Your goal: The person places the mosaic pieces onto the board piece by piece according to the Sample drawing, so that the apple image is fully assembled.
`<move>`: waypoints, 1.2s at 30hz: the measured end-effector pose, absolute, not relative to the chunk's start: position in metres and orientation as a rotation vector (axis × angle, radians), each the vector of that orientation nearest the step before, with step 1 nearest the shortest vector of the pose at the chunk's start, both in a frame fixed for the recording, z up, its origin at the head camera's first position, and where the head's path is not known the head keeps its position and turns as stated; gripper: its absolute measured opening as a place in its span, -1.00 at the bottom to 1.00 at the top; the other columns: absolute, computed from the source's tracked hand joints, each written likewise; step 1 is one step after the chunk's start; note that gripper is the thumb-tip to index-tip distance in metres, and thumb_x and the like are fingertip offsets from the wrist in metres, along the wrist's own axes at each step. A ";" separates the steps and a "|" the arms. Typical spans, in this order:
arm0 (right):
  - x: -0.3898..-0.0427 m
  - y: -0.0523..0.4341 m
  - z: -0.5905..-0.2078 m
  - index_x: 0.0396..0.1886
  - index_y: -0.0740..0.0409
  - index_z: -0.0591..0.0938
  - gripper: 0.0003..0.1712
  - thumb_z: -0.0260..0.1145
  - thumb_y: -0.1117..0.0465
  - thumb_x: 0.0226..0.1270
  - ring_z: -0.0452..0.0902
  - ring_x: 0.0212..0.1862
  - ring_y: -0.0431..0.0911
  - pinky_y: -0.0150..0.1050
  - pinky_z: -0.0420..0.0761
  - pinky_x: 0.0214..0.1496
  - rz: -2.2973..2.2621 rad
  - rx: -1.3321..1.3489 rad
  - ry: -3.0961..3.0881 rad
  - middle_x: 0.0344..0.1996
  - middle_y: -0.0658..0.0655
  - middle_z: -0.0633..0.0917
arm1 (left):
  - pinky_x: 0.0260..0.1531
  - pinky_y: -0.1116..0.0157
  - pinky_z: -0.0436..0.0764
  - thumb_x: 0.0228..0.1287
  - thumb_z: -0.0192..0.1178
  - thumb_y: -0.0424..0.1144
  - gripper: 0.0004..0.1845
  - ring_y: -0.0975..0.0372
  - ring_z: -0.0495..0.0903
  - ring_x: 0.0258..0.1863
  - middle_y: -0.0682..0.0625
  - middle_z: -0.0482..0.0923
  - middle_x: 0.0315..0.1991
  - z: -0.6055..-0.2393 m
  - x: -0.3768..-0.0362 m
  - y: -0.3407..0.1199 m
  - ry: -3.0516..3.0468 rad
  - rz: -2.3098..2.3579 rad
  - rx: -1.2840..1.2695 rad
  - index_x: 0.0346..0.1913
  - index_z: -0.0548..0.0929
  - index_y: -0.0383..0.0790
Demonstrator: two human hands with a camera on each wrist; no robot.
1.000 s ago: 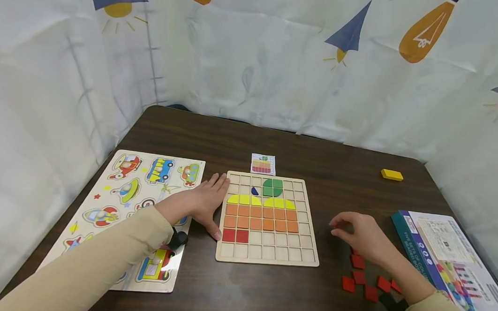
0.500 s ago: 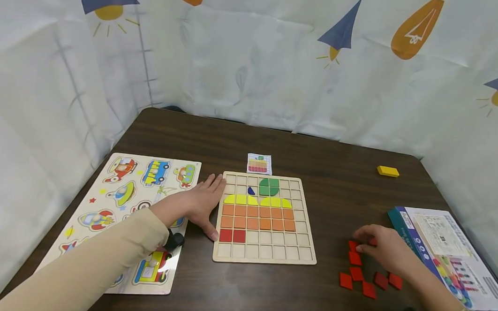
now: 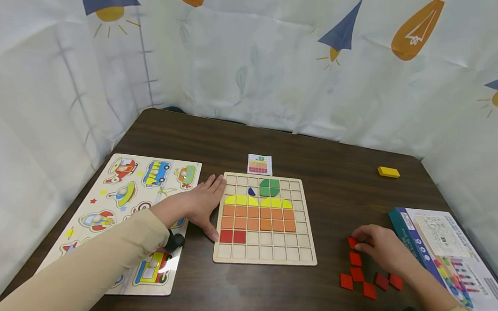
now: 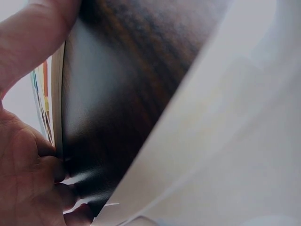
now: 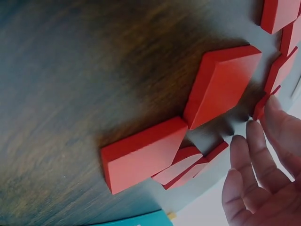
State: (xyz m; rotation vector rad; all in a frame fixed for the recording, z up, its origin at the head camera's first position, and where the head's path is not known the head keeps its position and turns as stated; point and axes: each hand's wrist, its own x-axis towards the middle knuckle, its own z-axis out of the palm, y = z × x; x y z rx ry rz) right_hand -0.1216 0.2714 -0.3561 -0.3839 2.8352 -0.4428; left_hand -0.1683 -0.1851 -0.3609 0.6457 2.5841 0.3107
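Observation:
My left hand (image 3: 201,207) lies spread along the left edge of a wooden grid board (image 3: 269,254), fingertips at its upper corner and thumb at the lower side. Green, blue, yellow and orange pieces fill part of the grid, with two red square tiles (image 3: 233,236) below them at the left. To the right of the board, my right hand (image 3: 381,246) pinches a red square tile (image 3: 352,243) between thumb and fingertips, close over the table. Several loose red tiles (image 3: 369,290) lie just below this hand, and larger in the right wrist view, where other red pieces (image 5: 223,87) show.
A picture puzzle board (image 3: 103,199) lies at the left, partly under my left forearm. Behind the grid board is a small pattern card (image 3: 259,164). A yellow block (image 3: 388,172) sits at the back right, and a box (image 3: 450,260) lies beside my right arm.
My right hand has moved right and down from beside the board to the red tiles and taken hold of one, which has shifted slightly. My left hand stays at the board's edge.

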 end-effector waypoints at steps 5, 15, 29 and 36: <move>-0.121 0.270 -0.358 -0.19 0.15 0.68 -0.82 0.48 0.35 0.24 0.55 -0.29 -0.17 -0.28 0.68 -0.27 -0.460 -0.414 2.851 -0.30 0.01 0.71 | 0.58 -0.21 -0.05 -0.16 0.59 0.29 0.53 -0.28 -0.30 0.64 -0.42 -0.29 0.64 -0.362 -0.168 -0.186 2.582 0.309 0.639 0.60 -0.16 -0.53; -0.120 0.254 -0.355 -0.30 0.01 0.62 -0.82 0.50 0.27 0.25 0.51 -0.34 -0.22 -0.42 0.60 -0.32 -0.552 -0.451 2.872 -0.39 -0.08 0.67 | 0.59 -0.20 -0.06 -0.16 0.58 0.29 0.53 -0.27 -0.31 0.64 -0.41 -0.29 0.65 -0.361 -0.167 -0.187 2.575 0.310 0.632 0.60 -0.16 -0.52; -0.142 0.144 -0.346 -0.28 0.03 0.71 -0.91 0.49 0.24 0.29 0.55 -0.29 -0.20 -0.37 0.59 -0.25 -0.805 -0.675 2.642 -0.38 -0.10 0.71 | 0.59 -0.19 -0.06 -0.17 0.58 0.31 0.54 -0.26 -0.31 0.65 -0.39 -0.30 0.65 -0.363 -0.168 -0.186 2.580 0.304 0.632 0.61 -0.17 -0.50; -0.141 0.092 -0.351 -0.30 0.02 0.74 -0.94 0.49 0.25 0.30 0.55 -0.31 -0.22 -0.39 0.62 -0.19 -0.807 -0.787 2.512 -0.39 -0.13 0.74 | 0.60 -0.19 -0.07 -0.16 0.58 0.31 0.54 -0.26 -0.32 0.65 -0.38 -0.31 0.65 -0.362 -0.169 -0.185 2.577 0.299 0.631 0.61 -0.17 -0.49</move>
